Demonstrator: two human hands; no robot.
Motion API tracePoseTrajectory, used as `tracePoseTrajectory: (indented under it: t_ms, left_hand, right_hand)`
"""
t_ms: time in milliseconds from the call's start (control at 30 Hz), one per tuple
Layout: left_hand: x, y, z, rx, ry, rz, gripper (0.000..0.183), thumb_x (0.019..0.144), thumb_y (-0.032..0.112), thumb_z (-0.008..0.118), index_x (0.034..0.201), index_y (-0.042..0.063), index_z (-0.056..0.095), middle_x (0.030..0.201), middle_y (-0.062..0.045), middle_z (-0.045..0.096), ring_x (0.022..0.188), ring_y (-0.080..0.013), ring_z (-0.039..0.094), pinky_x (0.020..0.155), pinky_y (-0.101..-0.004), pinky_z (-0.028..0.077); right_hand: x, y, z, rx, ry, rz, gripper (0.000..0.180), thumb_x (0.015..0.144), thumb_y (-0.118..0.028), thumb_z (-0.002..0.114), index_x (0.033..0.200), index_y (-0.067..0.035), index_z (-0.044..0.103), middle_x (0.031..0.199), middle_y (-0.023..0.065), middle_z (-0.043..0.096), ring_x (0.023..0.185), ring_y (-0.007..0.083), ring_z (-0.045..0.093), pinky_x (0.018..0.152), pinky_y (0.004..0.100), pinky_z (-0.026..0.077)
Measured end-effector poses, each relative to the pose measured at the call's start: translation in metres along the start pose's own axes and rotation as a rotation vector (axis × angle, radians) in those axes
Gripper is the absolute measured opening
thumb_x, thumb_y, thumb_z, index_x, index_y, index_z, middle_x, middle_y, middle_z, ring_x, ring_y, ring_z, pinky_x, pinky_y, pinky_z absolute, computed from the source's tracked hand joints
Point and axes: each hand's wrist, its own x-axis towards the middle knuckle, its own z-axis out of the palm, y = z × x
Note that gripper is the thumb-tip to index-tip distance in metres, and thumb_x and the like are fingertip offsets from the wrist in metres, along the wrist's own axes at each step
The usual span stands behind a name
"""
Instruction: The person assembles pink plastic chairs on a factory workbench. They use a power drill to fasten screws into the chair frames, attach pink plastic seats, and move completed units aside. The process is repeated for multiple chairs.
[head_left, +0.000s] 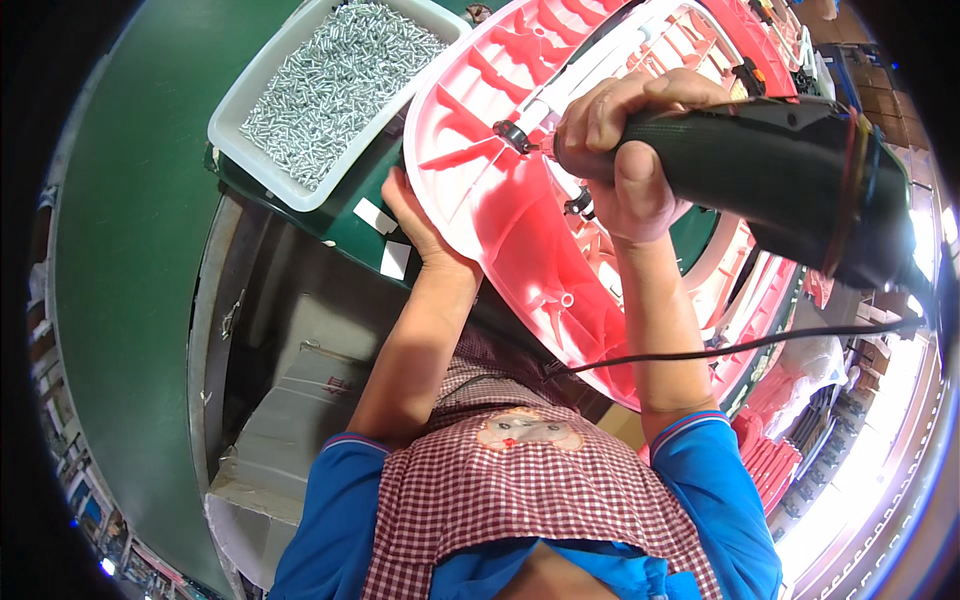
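My right hand (630, 150) grips a corded electric screwdriver (757, 165) with a black body. Its red-collared tip points left, at a black plastic clip (513, 137) on a pink plastic frame (517, 217). Whether the bit touches a screw there cannot be made out. At the frame's left rim, my left hand (420, 217) holds the edge, its fingers partly hidden behind the plastic. The underside of the frame faces up, showing ribs and screw posts. A second black clip (577, 202) sits nearer the right wrist. White tubes (592, 67) run across the frame's opening.
A translucent bin (306, 196) full of small silver screws stands left of the frame. Two white paper pieces (375, 216) lie on the green work surface (341, 232). The black cord (742, 349) crosses my right forearm. A cardboard box (277, 457) is below on the left, beside a green conveyor belt (127, 300).
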Motion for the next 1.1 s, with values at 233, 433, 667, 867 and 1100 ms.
tracePoseTrajectory:
  t_ms: [233, 433, 667, 867, 1100]
  left_hand:
    - [-0.034, 0.029, 0.012, 0.588, 0.484, 0.213, 0.016, 0.092, 0.010, 0.054, 0.103, -0.001, 0.050, 0.090, -0.011, 0.063, 0.071, -0.0143, 0.062, 0.057, -0.0218, 0.049]
    - [-0.082, 0.052, 0.064, 0.502, 0.065, 0.035, 0.015, 0.089, 0.017, 0.063, 0.089, 0.002, 0.059, 0.070, -0.002, 0.058, 0.053, -0.0050, 0.047, 0.045, -0.0179, 0.033]
    - [-0.092, 0.039, 0.062, 0.474, -0.213, -0.031, 0.033, 0.093, 0.031, 0.058, 0.093, -0.002, 0.060, 0.063, 0.000, 0.053, 0.047, -0.0040, 0.042, 0.043, -0.0175, 0.031]
    - [-0.080, 0.048, 0.031, 0.774, 0.154, 0.193, 0.044, 0.082, 0.011, 0.071, 0.116, -0.006, 0.050, 0.062, 0.002, 0.052, 0.049, -0.0015, 0.042, 0.044, -0.0150, 0.030]
    - [-0.050, 0.032, 0.011, 0.806, 0.059, 0.102, 0.036, 0.083, 0.003, 0.063, 0.115, -0.007, 0.049, 0.105, -0.011, 0.062, 0.094, -0.0132, 0.061, 0.081, -0.0257, 0.048]
  right_hand:
    - [0.015, -0.033, 0.002, 0.191, -0.199, 0.152, 0.056, 0.085, -0.031, 0.064, 0.129, -0.009, 0.038, 0.077, 0.0053, 0.048, 0.065, 0.0188, 0.050, 0.061, 0.0329, 0.044]
    - [0.012, -0.083, 0.038, 0.358, -0.109, 0.135, 0.058, 0.086, -0.032, 0.061, 0.136, -0.016, 0.035, 0.080, 0.0035, 0.048, 0.072, 0.0182, 0.051, 0.073, 0.0370, 0.045]
    - [0.009, -0.088, 0.023, 0.527, -0.085, 0.147, 0.051, 0.085, -0.032, 0.054, 0.132, -0.016, 0.042, 0.081, -0.0004, 0.047, 0.073, 0.0139, 0.049, 0.073, 0.0328, 0.042]
    - [0.014, -0.035, 0.013, 0.110, 0.194, 0.067, 0.048, 0.084, -0.018, 0.052, 0.126, -0.009, 0.030, 0.080, 0.0085, 0.050, 0.070, 0.0180, 0.051, 0.069, 0.0363, 0.048]
    - [0.008, 0.004, 0.012, -0.014, 0.112, 0.082, 0.036, 0.085, -0.015, 0.055, 0.110, 0.006, 0.040, 0.075, 0.0089, 0.057, 0.065, 0.0154, 0.056, 0.065, 0.0340, 0.052]
